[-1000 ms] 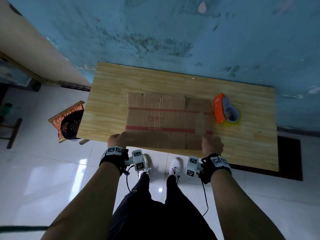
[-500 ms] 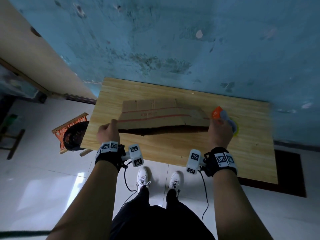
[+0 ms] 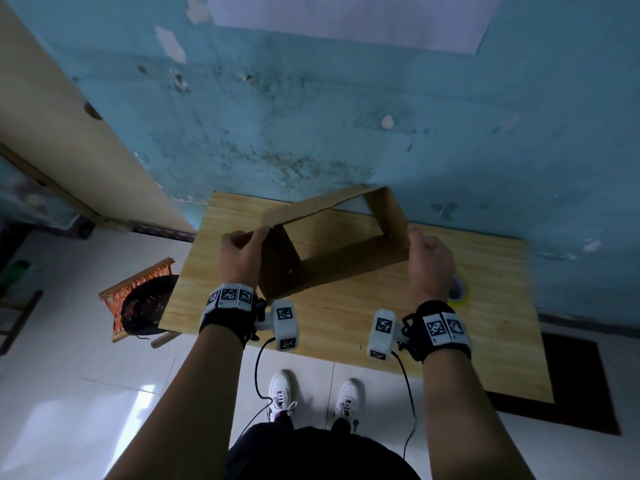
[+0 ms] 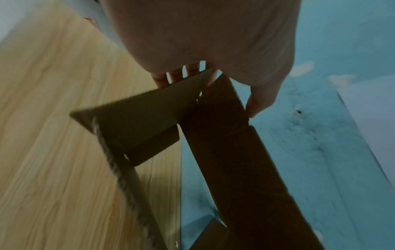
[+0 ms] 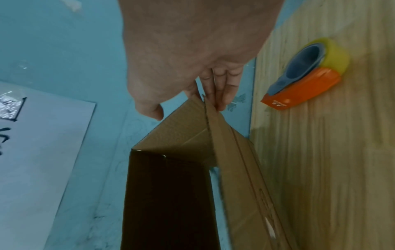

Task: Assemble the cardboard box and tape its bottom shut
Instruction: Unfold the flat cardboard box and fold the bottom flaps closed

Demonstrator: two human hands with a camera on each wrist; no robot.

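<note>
- cardboard box point(image 3: 332, 244): centre of head frame, popped into an open rectangular tube, held up over the wooden table point(image 3: 346, 327), both ends unsealed.
- left hand point(image 3: 242, 258): pinches the box's left corner, fingers point(image 4: 177, 76) on one side, thumb on the other.
- right hand point(image 3: 429, 265): fingers point(image 5: 222, 91) curled on the right corner edge, thumb apart on the inner side.
- tape dispenser point(image 5: 307, 76): on the table, right of the box, mostly hidden behind the right hand in head view.
</note>
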